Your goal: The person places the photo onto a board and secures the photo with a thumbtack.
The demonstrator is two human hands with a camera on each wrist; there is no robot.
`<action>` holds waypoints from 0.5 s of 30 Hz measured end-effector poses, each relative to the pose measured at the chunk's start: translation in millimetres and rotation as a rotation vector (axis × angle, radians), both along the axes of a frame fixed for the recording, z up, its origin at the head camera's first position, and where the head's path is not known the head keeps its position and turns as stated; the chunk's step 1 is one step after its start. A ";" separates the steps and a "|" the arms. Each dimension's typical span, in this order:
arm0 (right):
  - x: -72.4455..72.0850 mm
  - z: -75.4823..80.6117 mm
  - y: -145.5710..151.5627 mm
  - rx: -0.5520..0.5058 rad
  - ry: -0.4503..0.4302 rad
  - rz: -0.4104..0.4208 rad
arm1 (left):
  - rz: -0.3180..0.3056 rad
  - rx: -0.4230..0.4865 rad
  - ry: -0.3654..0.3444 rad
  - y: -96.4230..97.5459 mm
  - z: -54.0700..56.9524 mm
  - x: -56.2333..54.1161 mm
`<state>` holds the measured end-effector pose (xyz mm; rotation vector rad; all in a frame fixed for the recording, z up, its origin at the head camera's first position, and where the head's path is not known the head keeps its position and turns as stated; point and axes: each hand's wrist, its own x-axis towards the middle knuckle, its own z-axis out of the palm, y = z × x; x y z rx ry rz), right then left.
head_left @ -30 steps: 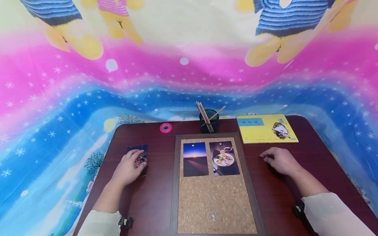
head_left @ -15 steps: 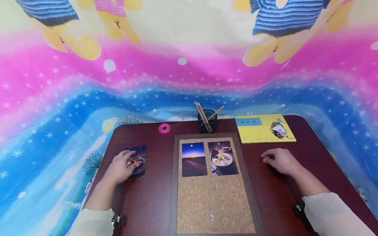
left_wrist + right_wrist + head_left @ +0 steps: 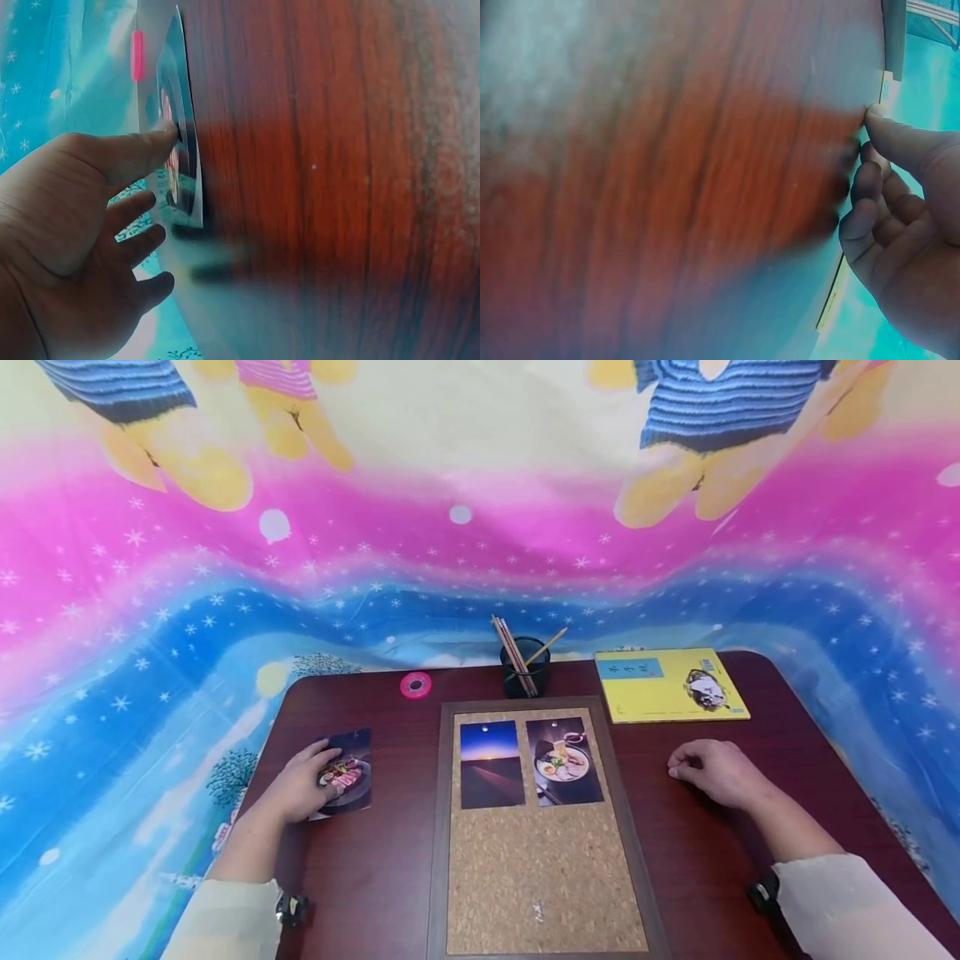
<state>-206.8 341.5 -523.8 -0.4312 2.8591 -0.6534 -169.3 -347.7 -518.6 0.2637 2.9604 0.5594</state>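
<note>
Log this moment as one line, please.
left hand: touching loose photo | right hand: holding nothing | board: sky photo, noodle photo side by side | book: beyond right hand

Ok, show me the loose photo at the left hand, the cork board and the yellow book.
Loose photo (image 3: pixel 352 775), head view: on the pictured food.
Cork board (image 3: pixel 547 868), head view: on its bare lower part.
Yellow book (image 3: pixel 669 690), head view: middle of its upward-facing cover.

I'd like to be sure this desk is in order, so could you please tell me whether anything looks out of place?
Only a small pale spot low on the corkboard stands out, breaking the speckled brown surface; it is too small to identify. Nothing else looks odd.
</note>
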 end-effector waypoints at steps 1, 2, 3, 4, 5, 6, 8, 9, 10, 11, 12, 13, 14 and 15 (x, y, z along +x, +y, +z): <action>0.7 0.0 0.2 -0.001 0.009 0.008 | -0.006 0.003 -0.006 -0.2 -0.7 -0.4; 1.5 0.4 0.1 -0.002 0.017 0.014 | -0.011 0.007 -0.015 -0.7 -1.2 -0.9; 2.3 1.1 -0.5 -0.005 0.024 0.022 | -0.018 0.012 -0.022 -1.3 -1.6 -1.3; 2.8 1.5 -0.9 -0.006 0.032 0.030 | -0.026 0.017 -0.030 -2.0 -2.1 -1.9; 3.6 2.5 -1.7 -0.007 0.039 0.038 | -0.034 0.027 -0.042 -2.7 -2.1 -2.6; 4.1 2.9 -2.3 -0.009 0.045 0.044 | -0.042 0.037 -0.054 -3.4 -1.8 -3.2; 5.2 3.7 -3.5 -0.013 0.050 0.046 | -0.059 0.053 -0.083 -5.3 -1.5 -4.7; 5.6 3.5 -3.6 -0.016 0.052 0.046 | -0.066 0.058 -0.097 -6.0 -1.4 -5.5; 6.0 3.4 -4.0 -0.019 0.051 0.041 | -0.070 0.062 -0.113 -6.6 -1.0 -6.2; 6.7 3.4 -4.5 -0.025 0.049 0.039 | -0.071 0.067 -0.127 -7.2 -0.5 -6.6; 7.2 3.3 -4.9 -0.030 0.045 0.033 | -0.072 0.065 -0.138 -7.8 -0.4 -7.0; 7.7 3.3 -5.1 -0.035 0.040 0.029 | -0.071 0.064 -0.148 -8.2 -0.3 -7.3; 8.3 3.3 -5.6 -0.038 0.036 0.023 | -0.070 0.063 -0.156 -8.5 -0.2 -7.5; 9.0 3.5 -5.8 -0.041 0.033 0.023 | -0.070 0.063 -0.163 -8.7 -0.2 -7.6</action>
